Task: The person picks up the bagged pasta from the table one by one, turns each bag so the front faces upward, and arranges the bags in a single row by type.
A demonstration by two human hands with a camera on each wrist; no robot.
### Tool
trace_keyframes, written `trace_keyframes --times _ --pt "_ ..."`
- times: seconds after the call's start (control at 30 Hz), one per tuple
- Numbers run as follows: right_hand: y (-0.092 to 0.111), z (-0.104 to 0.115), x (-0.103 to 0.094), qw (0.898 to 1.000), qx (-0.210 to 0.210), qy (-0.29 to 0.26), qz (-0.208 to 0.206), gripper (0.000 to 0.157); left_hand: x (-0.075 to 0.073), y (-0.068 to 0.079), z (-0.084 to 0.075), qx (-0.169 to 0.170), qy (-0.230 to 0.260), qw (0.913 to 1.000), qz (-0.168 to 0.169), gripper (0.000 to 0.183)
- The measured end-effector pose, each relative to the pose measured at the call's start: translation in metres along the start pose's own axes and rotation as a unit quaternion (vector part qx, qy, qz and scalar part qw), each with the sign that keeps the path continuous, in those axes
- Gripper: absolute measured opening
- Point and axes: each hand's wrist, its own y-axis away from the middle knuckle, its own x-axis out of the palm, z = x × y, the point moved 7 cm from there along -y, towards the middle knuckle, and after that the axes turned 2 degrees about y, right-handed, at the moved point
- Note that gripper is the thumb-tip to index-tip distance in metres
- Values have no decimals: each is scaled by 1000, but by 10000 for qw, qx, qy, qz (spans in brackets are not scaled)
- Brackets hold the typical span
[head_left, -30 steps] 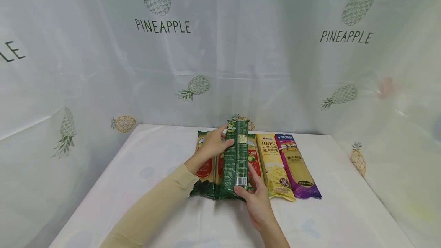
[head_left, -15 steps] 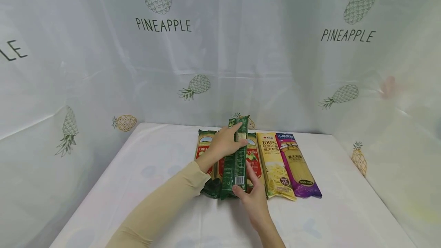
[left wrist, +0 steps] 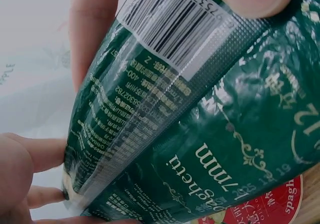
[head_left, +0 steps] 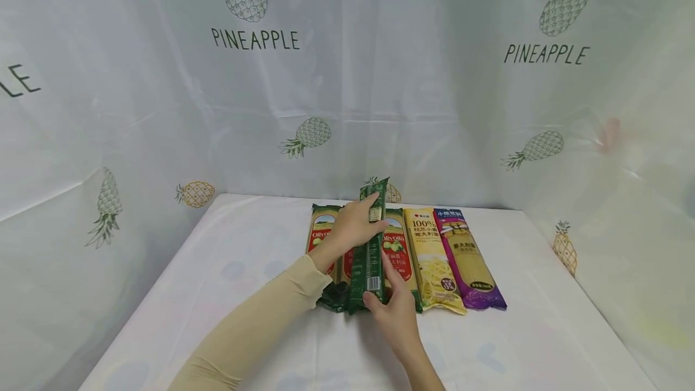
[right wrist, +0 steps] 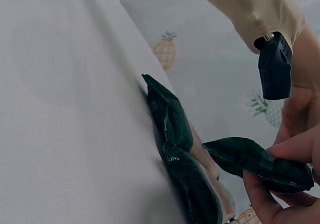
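Observation:
A green spaghetti packet [head_left: 373, 270] is held raised above a row of packets, back with barcode showing. My left hand [head_left: 354, 225] grips its upper part, fingers across the packet and thumb at its right edge. At the lower end my right hand [head_left: 399, 315] holds it between thumb and fingers. The left wrist view shows the spaghetti packet [left wrist: 210, 134] close up, with a thumb by the barcode. In the right wrist view the packet's end [right wrist: 245, 159] is pinched by the right hand [right wrist: 280, 204], above the packets lying on the table.
Beneath lie green-and-red spaghetti packets [head_left: 398, 246], partly hidden by the hands and held packet. Right of them are a yellow pasta packet [head_left: 434, 258] and a purple one [head_left: 468, 258]. A white cloth covers the table [head_left: 532, 330]; a pineapple-print curtain [head_left: 412, 77] hangs behind.
My left hand has shifted right across the packet. The packet has turned more edge-on, its top rising and leaning farther from the table. The right hand has slid slightly left with it.

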Motion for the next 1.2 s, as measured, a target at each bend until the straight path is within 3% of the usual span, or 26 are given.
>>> trace_keyframes --times 0.37,0.67,0.77,0.93,1.03,1.1,1.2 --pt "0 7 2 9997 -148 139 -128 82 -4 -3 11 -9 838 9964 135 68" --pt "0 9 2 9970 331 -597 377 75 -14 -3 17 -66 1226 9924 2 70" --pt "0 6 5 9859 639 -1310 818 71 -18 -1 18 -105 1347 9908 -39 71" --pt "-1 -1 13 9409 1201 -2741 1585 73 -21 3 18 -188 1654 9860 91 72" --pt "0 -4 18 9238 1300 -3112 1815 78 -19 4 17 -207 1805 9833 139 72" --pt "1 -5 19 9231 1252 -3135 1841 79 -17 4 17 -226 1860 9821 187 72" --pt "0 -6 18 9325 1199 -2964 1677 80 -15 3 19 -318 1863 9816 268 73"
